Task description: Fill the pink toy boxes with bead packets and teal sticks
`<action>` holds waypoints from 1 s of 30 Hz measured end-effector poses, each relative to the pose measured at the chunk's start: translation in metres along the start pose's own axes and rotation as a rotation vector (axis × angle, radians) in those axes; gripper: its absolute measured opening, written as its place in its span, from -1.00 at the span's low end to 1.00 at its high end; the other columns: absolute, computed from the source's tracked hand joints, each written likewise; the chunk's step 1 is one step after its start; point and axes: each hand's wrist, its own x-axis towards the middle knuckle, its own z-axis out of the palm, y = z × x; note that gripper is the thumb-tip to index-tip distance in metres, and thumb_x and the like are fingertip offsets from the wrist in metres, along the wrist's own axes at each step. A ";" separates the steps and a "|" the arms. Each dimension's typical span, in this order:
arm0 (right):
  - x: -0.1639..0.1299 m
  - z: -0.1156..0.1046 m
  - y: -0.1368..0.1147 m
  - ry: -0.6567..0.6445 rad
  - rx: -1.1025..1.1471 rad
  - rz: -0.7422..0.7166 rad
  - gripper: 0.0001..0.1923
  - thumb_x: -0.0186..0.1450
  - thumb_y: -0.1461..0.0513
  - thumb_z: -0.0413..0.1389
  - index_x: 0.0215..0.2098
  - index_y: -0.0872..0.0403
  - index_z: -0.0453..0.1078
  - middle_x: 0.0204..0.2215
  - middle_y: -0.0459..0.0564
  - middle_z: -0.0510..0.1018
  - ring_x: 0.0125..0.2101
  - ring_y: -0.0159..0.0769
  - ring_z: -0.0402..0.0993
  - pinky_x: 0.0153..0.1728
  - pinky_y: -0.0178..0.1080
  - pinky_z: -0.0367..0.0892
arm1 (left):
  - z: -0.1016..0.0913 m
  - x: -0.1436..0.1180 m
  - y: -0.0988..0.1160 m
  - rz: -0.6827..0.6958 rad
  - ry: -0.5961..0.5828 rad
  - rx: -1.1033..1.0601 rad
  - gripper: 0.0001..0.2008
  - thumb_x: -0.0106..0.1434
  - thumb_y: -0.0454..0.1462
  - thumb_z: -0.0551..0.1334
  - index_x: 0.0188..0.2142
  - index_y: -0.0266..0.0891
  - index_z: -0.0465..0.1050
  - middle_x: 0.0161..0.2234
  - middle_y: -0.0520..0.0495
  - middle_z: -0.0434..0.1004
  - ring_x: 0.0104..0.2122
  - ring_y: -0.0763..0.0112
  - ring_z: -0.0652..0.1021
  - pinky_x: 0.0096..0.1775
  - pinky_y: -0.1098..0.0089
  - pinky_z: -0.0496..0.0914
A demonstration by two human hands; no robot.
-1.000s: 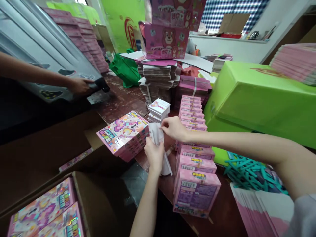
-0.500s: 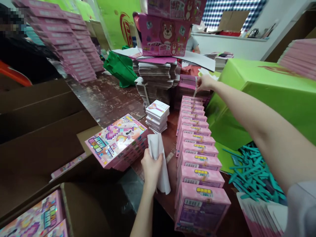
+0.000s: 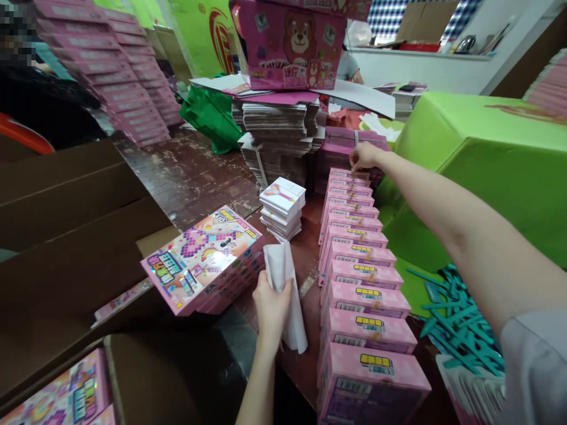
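My left hand (image 3: 271,306) grips a folded white paper sheet (image 3: 283,289) near the table's front edge, beside a tilted stack of colourful pink boxes (image 3: 204,260). My right hand (image 3: 364,157) reaches far forward, its fingertips pressed on the top of the farthest box in a long row of upright pink boxes (image 3: 358,277). Whether something small sits under those fingertips I cannot tell. A small stack of white cards (image 3: 282,206) stands between the two.
A large green carton (image 3: 487,171) fills the right. Teal plastic pieces (image 3: 456,321) lie beside it. Brown cartons (image 3: 75,236) stand at left, one holding boxes (image 3: 66,395). Paper stacks (image 3: 279,136) topped by a pink bear box (image 3: 287,47) rise behind. A person sits at far left.
My right hand left the white sheet and stretched to the far end of the box row, then lowered onto the last box. The other person's arm at left has gone from view.
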 end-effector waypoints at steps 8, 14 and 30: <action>-0.005 0.005 -0.009 0.139 -0.071 0.075 -0.64 0.01 0.18 0.34 -0.25 0.19 0.54 -0.33 0.09 0.58 -0.31 -0.22 0.48 -0.24 -0.29 0.32 | 0.001 0.002 -0.003 -0.009 0.019 -0.009 -0.77 0.07 -0.16 0.27 -0.38 -0.16 0.24 -0.46 -0.03 0.46 -0.40 0.21 0.54 -0.38 0.39 0.32; -0.022 -0.003 -0.023 0.257 -0.191 0.104 -0.41 0.06 0.11 0.29 0.01 0.21 0.40 -0.17 0.30 0.52 -0.16 0.06 0.46 -0.13 -0.07 0.31 | -0.028 -0.016 0.013 0.006 0.092 -0.095 -0.72 0.05 -0.13 0.30 -0.29 -0.18 0.34 -0.39 -0.05 0.52 -0.34 0.21 0.56 -0.30 0.35 0.39; -0.212 -0.082 -0.139 0.465 0.799 0.014 -0.42 0.38 -0.05 -0.17 -0.33 0.24 0.47 -0.42 0.17 0.56 -0.41 -0.24 0.50 -0.27 -0.18 0.39 | -0.106 -0.110 0.078 -0.059 0.238 -0.939 -0.42 -0.12 -0.18 0.45 -0.09 -0.36 0.44 -0.14 -0.23 0.56 -0.15 0.13 0.57 -0.15 0.24 0.50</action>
